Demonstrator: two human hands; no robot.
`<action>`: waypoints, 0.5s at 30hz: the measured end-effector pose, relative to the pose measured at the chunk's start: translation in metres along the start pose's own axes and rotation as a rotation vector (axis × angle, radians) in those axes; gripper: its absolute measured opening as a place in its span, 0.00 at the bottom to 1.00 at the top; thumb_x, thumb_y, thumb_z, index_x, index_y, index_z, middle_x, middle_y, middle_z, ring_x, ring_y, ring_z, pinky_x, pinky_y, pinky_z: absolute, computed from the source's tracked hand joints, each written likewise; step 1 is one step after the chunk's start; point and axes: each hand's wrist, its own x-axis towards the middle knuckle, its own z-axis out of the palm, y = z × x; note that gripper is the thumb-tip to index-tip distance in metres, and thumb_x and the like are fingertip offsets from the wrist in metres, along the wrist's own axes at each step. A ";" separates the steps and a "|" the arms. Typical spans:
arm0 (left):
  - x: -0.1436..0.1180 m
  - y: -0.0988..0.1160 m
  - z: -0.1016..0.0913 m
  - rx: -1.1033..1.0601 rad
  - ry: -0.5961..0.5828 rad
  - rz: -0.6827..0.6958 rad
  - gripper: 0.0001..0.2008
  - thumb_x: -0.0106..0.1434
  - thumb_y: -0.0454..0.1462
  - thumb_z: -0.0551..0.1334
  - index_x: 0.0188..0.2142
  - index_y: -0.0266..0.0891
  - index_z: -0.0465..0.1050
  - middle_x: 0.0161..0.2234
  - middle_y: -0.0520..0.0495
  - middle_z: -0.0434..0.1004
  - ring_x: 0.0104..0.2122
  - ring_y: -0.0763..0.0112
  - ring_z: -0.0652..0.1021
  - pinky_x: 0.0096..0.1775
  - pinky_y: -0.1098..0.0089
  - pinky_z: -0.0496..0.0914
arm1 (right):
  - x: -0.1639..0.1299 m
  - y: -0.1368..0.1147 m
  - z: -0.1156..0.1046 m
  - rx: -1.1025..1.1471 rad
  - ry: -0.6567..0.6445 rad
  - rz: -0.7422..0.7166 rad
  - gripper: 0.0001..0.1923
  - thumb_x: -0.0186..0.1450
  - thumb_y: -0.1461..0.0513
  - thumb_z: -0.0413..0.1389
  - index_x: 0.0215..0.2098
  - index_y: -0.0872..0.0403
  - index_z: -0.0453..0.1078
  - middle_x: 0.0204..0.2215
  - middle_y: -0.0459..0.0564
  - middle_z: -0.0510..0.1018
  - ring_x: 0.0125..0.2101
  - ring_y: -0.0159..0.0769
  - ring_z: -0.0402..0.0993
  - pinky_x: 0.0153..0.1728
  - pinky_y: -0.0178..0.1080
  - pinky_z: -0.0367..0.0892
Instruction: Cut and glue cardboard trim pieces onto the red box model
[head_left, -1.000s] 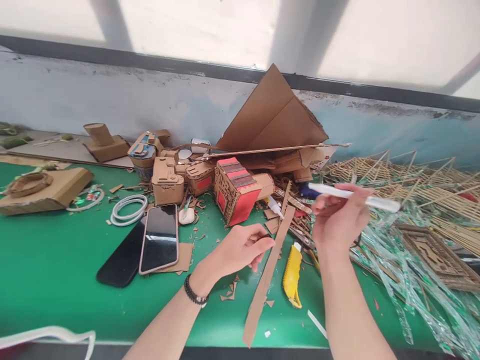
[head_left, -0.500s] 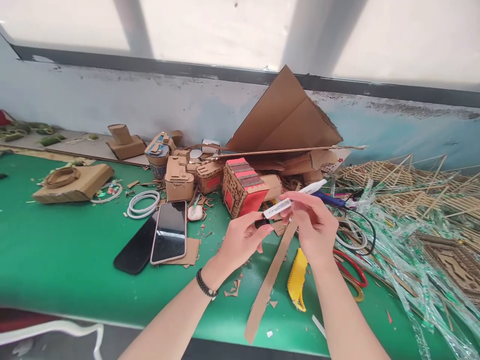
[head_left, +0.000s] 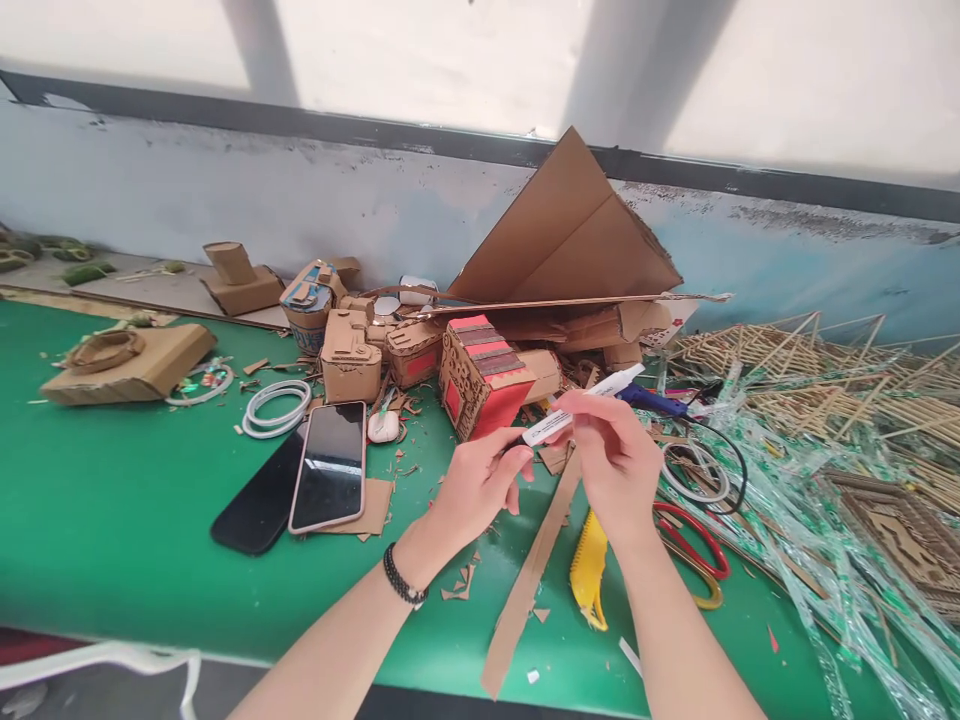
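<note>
Centre frame, your right hand (head_left: 619,468) pinches the white pen (head_left: 546,426), your left hand (head_left: 474,487) its black cap (head_left: 514,445); slack fingers could drop it beside the yellow cutter (head_left: 589,572).

Light is bright and diffuse with soft shadows, pale panels (head_left: 420,60) up top near blown out, sheen on the green tabletop (head_left: 135,520), reflection on the pink-edged phone (head_left: 330,465), wide-angle stretch toward the edges, white pen (head_left: 551,425) print too soft to read.
</note>
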 end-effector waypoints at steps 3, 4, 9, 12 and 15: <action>-0.001 0.001 0.000 0.050 -0.004 0.024 0.24 0.75 0.54 0.58 0.53 0.38 0.80 0.29 0.52 0.75 0.17 0.78 0.75 0.20 0.77 0.68 | -0.001 0.000 0.003 0.005 -0.028 -0.006 0.09 0.73 0.61 0.58 0.43 0.45 0.81 0.40 0.48 0.84 0.27 0.34 0.79 0.29 0.40 0.79; -0.001 0.002 0.001 0.060 0.001 0.032 0.23 0.75 0.53 0.58 0.53 0.38 0.80 0.29 0.52 0.75 0.18 0.78 0.75 0.21 0.76 0.68 | -0.002 -0.001 0.004 0.001 -0.033 -0.011 0.09 0.74 0.62 0.58 0.44 0.45 0.82 0.40 0.48 0.84 0.27 0.34 0.79 0.29 0.40 0.79; -0.006 0.000 0.001 0.158 0.022 0.179 0.23 0.77 0.52 0.57 0.62 0.41 0.74 0.34 0.49 0.83 0.20 0.76 0.78 0.26 0.74 0.73 | -0.005 -0.004 0.008 -0.038 0.045 -0.009 0.12 0.75 0.60 0.56 0.48 0.43 0.83 0.40 0.49 0.85 0.26 0.35 0.80 0.27 0.41 0.79; -0.008 -0.002 -0.002 0.234 0.072 0.394 0.24 0.78 0.52 0.54 0.65 0.44 0.68 0.34 0.49 0.84 0.23 0.74 0.79 0.28 0.74 0.73 | -0.002 -0.005 0.009 0.119 0.167 0.044 0.15 0.75 0.59 0.54 0.54 0.42 0.81 0.44 0.50 0.86 0.24 0.36 0.81 0.23 0.41 0.78; -0.005 0.002 -0.011 0.302 0.282 0.620 0.19 0.79 0.48 0.55 0.63 0.45 0.68 0.34 0.51 0.81 0.26 0.75 0.78 0.30 0.74 0.73 | 0.004 -0.006 0.006 0.268 0.313 0.080 0.17 0.73 0.62 0.58 0.57 0.42 0.78 0.43 0.48 0.87 0.20 0.32 0.79 0.19 0.37 0.73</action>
